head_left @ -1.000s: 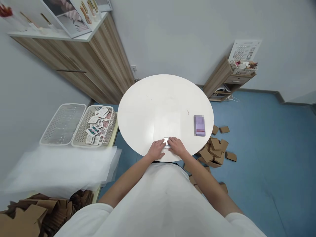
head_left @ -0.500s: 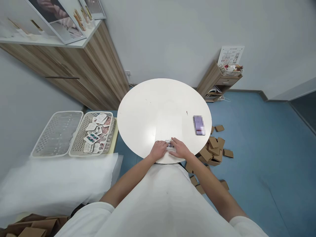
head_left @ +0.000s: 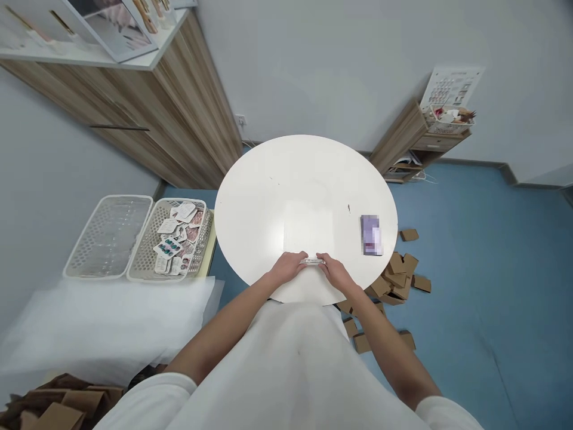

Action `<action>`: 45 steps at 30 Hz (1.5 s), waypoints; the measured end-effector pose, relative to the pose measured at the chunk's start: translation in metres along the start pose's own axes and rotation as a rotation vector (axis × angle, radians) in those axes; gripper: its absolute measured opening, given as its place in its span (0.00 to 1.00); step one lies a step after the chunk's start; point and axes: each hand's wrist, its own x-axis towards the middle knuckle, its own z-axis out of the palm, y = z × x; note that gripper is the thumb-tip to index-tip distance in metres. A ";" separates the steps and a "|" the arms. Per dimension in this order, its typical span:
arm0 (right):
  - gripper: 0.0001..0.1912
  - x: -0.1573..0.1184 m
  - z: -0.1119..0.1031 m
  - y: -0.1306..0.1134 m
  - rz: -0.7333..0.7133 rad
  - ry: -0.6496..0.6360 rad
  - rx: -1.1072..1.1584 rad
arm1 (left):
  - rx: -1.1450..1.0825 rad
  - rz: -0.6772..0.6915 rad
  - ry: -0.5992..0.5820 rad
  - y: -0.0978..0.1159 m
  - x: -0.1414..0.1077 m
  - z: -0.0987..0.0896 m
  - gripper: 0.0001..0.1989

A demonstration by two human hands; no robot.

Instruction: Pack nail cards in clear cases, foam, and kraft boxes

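Between my hands, near the front edge of the white oval table [head_left: 308, 173], is a small clear plastic case [head_left: 312, 261], seen nearly edge-on. My left hand [head_left: 289, 267] pinches its left end, and my right hand [head_left: 335, 272] grips its right end. The fingers of both hands are closed on it, and what lies inside the case cannot be made out. To the right on the tabletop lies a purple rectangular thing [head_left: 370, 235], its details pixelated.
At left stand a white basket [head_left: 134, 263] of printed cards and a basket [head_left: 71, 257] of clear plastic pieces, beside white sheeting [head_left: 111, 328]. Brown cardboard boxes [head_left: 396, 278] litter the floor at right. A wooden cabinet [head_left: 197, 101] and a small shelf unit [head_left: 403, 137] stand behind.
The case was lying flatter under my fingers with dark spots showing; now it is tilted edge-on, held by its two ends. My right hand has shifted slightly right, and the view has shifted.
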 end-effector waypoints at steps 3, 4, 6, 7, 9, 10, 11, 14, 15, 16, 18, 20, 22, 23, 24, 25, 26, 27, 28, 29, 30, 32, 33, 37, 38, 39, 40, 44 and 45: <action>0.15 0.018 -0.012 0.004 0.034 -0.055 0.102 | -0.159 -0.096 -0.040 -0.006 0.010 -0.008 0.13; 0.14 0.024 -0.014 0.006 0.042 -0.053 0.127 | -0.215 -0.123 -0.037 -0.009 0.014 -0.009 0.13; 0.12 0.037 -0.016 0.011 0.057 -0.029 0.155 | -0.300 -0.160 -0.022 -0.015 0.022 -0.011 0.14; 0.12 0.043 -0.016 0.013 0.068 -0.017 0.162 | -0.326 -0.173 -0.015 -0.018 0.027 -0.011 0.14; 0.11 0.053 -0.015 0.019 0.097 -0.016 0.176 | -0.358 -0.206 -0.026 -0.025 0.036 -0.012 0.13; 0.12 0.058 -0.015 0.022 0.115 -0.032 0.185 | -0.368 -0.228 -0.048 -0.028 0.041 -0.012 0.13; 0.12 0.061 -0.015 0.024 0.134 -0.054 0.193 | -0.377 -0.253 -0.080 -0.031 0.045 -0.013 0.13; 0.12 0.067 -0.014 0.029 0.189 -0.121 0.184 | -0.376 -0.320 -0.180 -0.039 0.054 -0.013 0.13; 0.12 0.068 -0.013 0.030 0.203 -0.133 0.172 | -0.357 -0.332 -0.199 -0.040 0.055 -0.013 0.13; 0.11 0.069 -0.012 0.030 0.212 -0.141 0.158 | -0.326 -0.340 -0.208 -0.040 0.055 -0.013 0.12; 0.11 0.069 -0.009 0.030 0.214 -0.143 0.134 | -0.222 -0.352 -0.204 -0.036 0.054 -0.013 0.12; 0.10 0.068 -0.005 0.030 0.205 -0.128 0.107 | -0.066 -0.359 -0.145 -0.027 0.051 -0.013 0.13; 0.10 0.067 -0.001 0.030 0.202 -0.107 0.065 | 0.100 -0.338 -0.018 -0.015 0.047 -0.013 0.15; 0.10 0.067 0.001 0.030 0.202 -0.099 0.043 | 0.166 -0.311 0.055 -0.008 0.045 -0.012 0.17; 0.10 0.066 0.002 0.030 0.204 -0.091 0.025 | 0.212 -0.284 0.113 -0.001 0.044 -0.012 0.20; 0.10 0.066 0.004 0.030 0.205 -0.085 0.011 | 0.232 -0.246 0.138 0.006 0.042 -0.010 0.21; 0.10 0.066 0.005 0.030 0.203 -0.081 0.005 | 0.230 -0.195 0.134 0.011 0.040 -0.008 0.22; 0.10 0.065 0.006 0.030 0.198 -0.078 0.003 | 0.215 -0.147 0.109 0.015 0.039 -0.006 0.22; 0.10 0.065 0.007 0.029 0.191 -0.077 0.002 | 0.195 -0.103 0.070 0.018 0.038 -0.003 0.22; 0.11 0.065 0.007 0.029 0.185 -0.077 -0.001 | 0.176 -0.073 0.028 0.018 0.037 0.000 0.23; 0.11 0.066 0.007 0.030 0.182 -0.079 -0.006 | 0.163 -0.059 -0.010 0.017 0.036 0.003 0.25; 0.11 0.066 0.006 0.031 0.177 -0.086 -0.014 | 0.155 -0.061 -0.064 0.012 0.035 0.010 0.31; 0.12 0.065 0.005 0.033 0.173 -0.088 -0.017 | 0.154 -0.065 -0.078 0.009 0.035 0.013 0.33; 0.15 0.059 -0.004 0.040 0.221 -0.010 -0.093 | 0.126 -0.062 -0.075 -0.001 0.035 0.019 0.33; 0.17 0.055 -0.007 0.040 0.251 0.045 -0.143 | 0.118 -0.064 -0.066 -0.002 0.036 0.020 0.33; 0.19 0.052 -0.010 0.039 0.272 0.109 -0.195 | 0.111 -0.068 -0.058 -0.002 0.037 0.020 0.33; 0.21 0.047 -0.012 0.037 0.266 0.167 -0.238 | 0.107 -0.072 -0.051 -0.001 0.038 0.020 0.32; 0.28 0.030 -0.009 0.019 -0.018 0.120 -0.266 | 0.111 -0.078 -0.063 0.003 0.041 0.016 0.31; 0.31 0.026 -0.005 0.015 -0.092 0.049 -0.258 | 0.115 -0.076 -0.074 0.003 0.040 0.015 0.30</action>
